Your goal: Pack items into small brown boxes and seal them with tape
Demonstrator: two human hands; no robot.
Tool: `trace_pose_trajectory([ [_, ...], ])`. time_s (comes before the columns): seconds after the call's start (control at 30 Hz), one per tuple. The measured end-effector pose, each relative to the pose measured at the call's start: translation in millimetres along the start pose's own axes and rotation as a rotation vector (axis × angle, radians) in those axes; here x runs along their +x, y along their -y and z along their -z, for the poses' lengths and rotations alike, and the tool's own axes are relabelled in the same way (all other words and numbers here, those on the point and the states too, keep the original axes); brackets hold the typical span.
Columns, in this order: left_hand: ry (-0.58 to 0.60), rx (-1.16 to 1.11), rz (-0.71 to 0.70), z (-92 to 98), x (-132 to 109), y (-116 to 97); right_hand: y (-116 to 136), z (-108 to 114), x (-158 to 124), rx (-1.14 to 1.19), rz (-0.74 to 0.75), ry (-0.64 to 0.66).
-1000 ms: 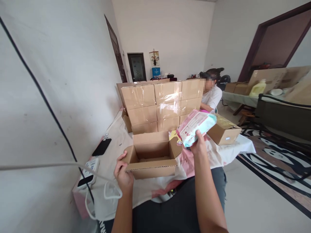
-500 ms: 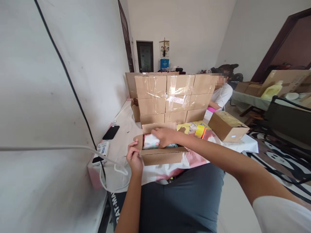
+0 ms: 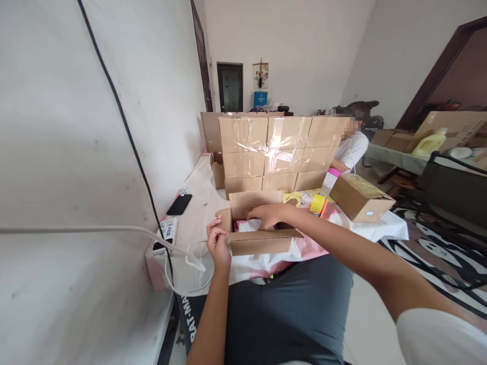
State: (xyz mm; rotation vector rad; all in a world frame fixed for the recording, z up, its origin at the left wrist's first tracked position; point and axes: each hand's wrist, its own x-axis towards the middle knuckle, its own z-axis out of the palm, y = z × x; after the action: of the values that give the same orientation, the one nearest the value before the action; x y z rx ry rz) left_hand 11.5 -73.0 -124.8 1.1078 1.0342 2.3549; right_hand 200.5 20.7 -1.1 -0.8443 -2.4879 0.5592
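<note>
An open cardboard box point(image 3: 262, 247) sits near the front edge of the table, its flaps raised. My left hand point(image 3: 218, 244) is at its left end, with curled fingers around the left flap point(image 3: 225, 220). My right hand point(image 3: 266, 215) reaches down into the box, fingers and thumb around a soft white and pink packet point(image 3: 245, 225). Part of that packet is covered by my hand and by the front wall. The right fingertips are partly hidden.
Behind the box rises a wall of stacked, taped cartons point(image 3: 283, 152). To the right are a yellow tape roll point(image 3: 318, 205) and a closed carton point(image 3: 361, 197). A phone point(image 3: 179, 204) and cables lie left. A person point(image 3: 348, 152) sits beyond the stack.
My right hand and the packet have gone lower into the box. The left hand stays at the left flap. The whole view has shifted slightly.
</note>
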Motion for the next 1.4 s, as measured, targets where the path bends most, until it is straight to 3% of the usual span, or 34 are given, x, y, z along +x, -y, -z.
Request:
trace_pose_trajectory([
  [0.07,-0.037,0.014,-0.003,0.2,-2.0,3.0,-1.1,22.6,-26.7,0.080,-0.023,-0.062],
  [0.1,-0.038,-0.003,0.010,0.3,-2.9,4.4,-3.9,30.9,-44.4,0.133,-0.067,-0.223],
  [0.2,0.092,-0.046,0.066,2.2,-4.6,7.3,-19.5,29.0,-98.9,0.292,-0.205,-0.962],
  [0.23,0.170,-0.029,0.066,3.9,-4.4,7.9,-25.2,18.7,-112.6,0.413,-0.222,-1.084],
  [0.27,0.247,-0.006,0.052,6.1,-3.6,8.6,-30.0,4.6,-122.2,0.566,-0.219,-1.127],
  [0.37,0.420,0.045,-0.065,15.9,2.9,12.0,-37.4,-43.9,-127.1,0.902,-0.159,-1.022],
  [0.43,0.490,0.070,-0.159,23.1,9.9,15.3,-38.5,-67.0,-119.1,0.900,-0.117,-0.925],
  [0.5,0.539,0.106,-0.228,27.9,16.3,17.4,-39.9,-76.8,-112.7,0.804,-0.087,-0.866],
  [0.57,0.539,0.131,-0.271,28.0,19.0,16.5,-42.6,-76.8,-112.6,0.731,-0.067,-0.830],
  [0.67,0.437,0.161,-0.251,18.6,14.0,8.9,-45.8,-72.7,-120.7,0.683,-0.034,-0.795],
  [0.87,0.119,0.290,0.119,0.6,4.1,-9.0,-37.6,-78.5,-120.4,0.667,-0.181,-0.869],
  [0.97,0.148,0.281,0.164,3.5,10.1,-8.0,-36.8,-71.4,-108.9,0.788,-0.248,-0.889],
  [1.1,0.181,0.209,0.226,3.4,14.2,0.6,-41.7,-45.5,-92.1,0.901,-0.277,-0.756],
  [1.27,0.166,0.178,0.239,-2.2,9.9,0.9,-41.0,-30.0,-80.1,0.753,-0.260,-0.778],
  [1.33,0.244,0.232,0.205,0.5,11.3,-7.6,-39.1,-33.9,-81.2,0.694,-0.237,-0.810],
  [1.4,0.402,0.340,0.089,5.3,15.7,-20.9,-37.5,-39.7,-84.5,0.701,-0.202,-0.873],
])
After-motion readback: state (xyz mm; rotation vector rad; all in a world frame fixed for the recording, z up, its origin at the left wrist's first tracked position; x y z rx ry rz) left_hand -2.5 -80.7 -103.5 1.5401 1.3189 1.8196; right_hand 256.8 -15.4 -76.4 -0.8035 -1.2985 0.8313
